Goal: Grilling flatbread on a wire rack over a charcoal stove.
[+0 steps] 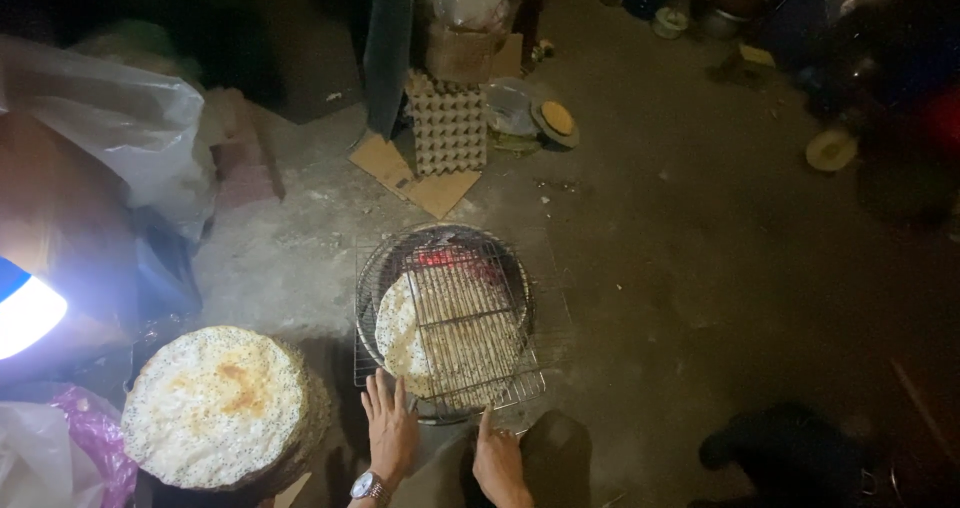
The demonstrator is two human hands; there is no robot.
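Lower left, a stack of crackers [222,405]. Left hand [389,430], fingers spread flat, holding nothing, touches the grill's [455,318] near edge. On it at centre lies a cracker [450,336]. Right hand [497,458] grips the rack edge, finger extended.

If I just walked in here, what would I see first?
Probably the red glow of the coals in the round grill at the middle of the floor, with a big flat speckled cracker lying under a wire rack on top. Both hands, the left hand and right hand, reach to the grill's near edge. To the left sits a tall stack of the same round crackers.
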